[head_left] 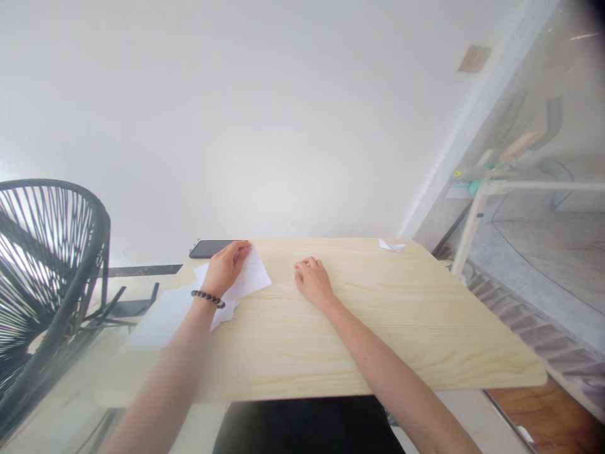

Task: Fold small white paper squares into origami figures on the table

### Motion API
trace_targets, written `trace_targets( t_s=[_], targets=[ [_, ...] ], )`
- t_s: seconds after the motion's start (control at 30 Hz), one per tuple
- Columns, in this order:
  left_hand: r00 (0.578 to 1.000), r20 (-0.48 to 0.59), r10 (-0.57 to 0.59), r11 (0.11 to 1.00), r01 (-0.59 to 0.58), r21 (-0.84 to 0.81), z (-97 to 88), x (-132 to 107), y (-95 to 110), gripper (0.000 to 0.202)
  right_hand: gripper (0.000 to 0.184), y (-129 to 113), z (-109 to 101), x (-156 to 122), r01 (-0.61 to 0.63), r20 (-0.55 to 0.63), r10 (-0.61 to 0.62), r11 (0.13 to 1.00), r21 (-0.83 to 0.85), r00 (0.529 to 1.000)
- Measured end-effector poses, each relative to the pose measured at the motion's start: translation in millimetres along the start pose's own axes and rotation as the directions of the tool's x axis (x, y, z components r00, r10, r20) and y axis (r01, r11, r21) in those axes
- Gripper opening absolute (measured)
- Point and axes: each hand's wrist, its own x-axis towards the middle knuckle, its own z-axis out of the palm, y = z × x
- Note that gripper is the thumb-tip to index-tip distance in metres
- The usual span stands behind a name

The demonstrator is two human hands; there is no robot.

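Note:
My left hand (224, 268), with a dark beaded bracelet (208, 298) on its wrist, pinches the upper corner of a white sheet of paper (253, 275). That sheet is tilted over other white sheets (163, 315) on the left of the table. Resting on the bare wood at the middle, my right hand (314, 281) has its fingers loosely bent and its thumb a little apart. Nothing shows in it. A small folded piece of white paper (391, 245) lies near the far right edge.
A dark phone (212, 248) lies at the far left corner of the light wooden table (378, 328). To the left stands a black woven chair (51, 284). A white metal frame (472, 221) is at the right, and a white wall (293, 126) rises behind the table.

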Motion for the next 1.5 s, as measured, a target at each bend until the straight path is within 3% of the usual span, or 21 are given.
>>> trace_targets(
  t_s=[0.13, 0.3, 0.43, 0.73, 0.93, 1.13, 1.5],
  targets=[
    [0.998, -0.040, -0.041, 0.999, 0.041, -0.019, -2.0, -1, 5, 0.022, 0.024, 0, 0, 0, 0.005, -0.011, -0.005, 1.000, 0.002, 1.000],
    [0.978, -0.174, -0.119, 0.991, 0.107, -0.077, -0.5, -3, 6, 0.022, 0.025, 1, 0, 0, 0.002, -0.011, -0.002, 1.000, 0.006, 1.000],
    [0.971, -0.204, -0.128, 0.984, 0.098, -0.151, 5.9, -3, 3, 0.022, 0.025, 1, 1, 0, 0.003, -0.002, -0.003, 1.000, 0.013, 1.000],
    [0.994, -0.106, 0.025, 0.976, -0.048, -0.214, 9.6, -4, 3, 0.024, 0.024, 1, 3, 0, 0.006, -0.007, -0.006, 0.999, 0.045, 1.000],
    [1.000, -0.005, -0.009, 0.938, 0.007, -0.346, 13.1, -4, 6, 0.024, 0.025, 1, 1, 1, 0.028, -0.001, -0.028, 0.997, 0.077, 1.000],
    [0.994, 0.102, -0.037, 0.776, 0.093, -0.623, 18.8, -4, 8, 0.029, 0.028, -1, -1, 2, 0.050, -0.011, -0.049, 0.989, 0.137, 0.999],
    [0.994, 0.103, 0.046, 0.880, 0.008, -0.475, 20.8, -4, 5, 0.018, 0.034, 2, 1, 2, 0.063, -0.034, -0.058, 0.987, 0.149, 0.998]
  ],
)
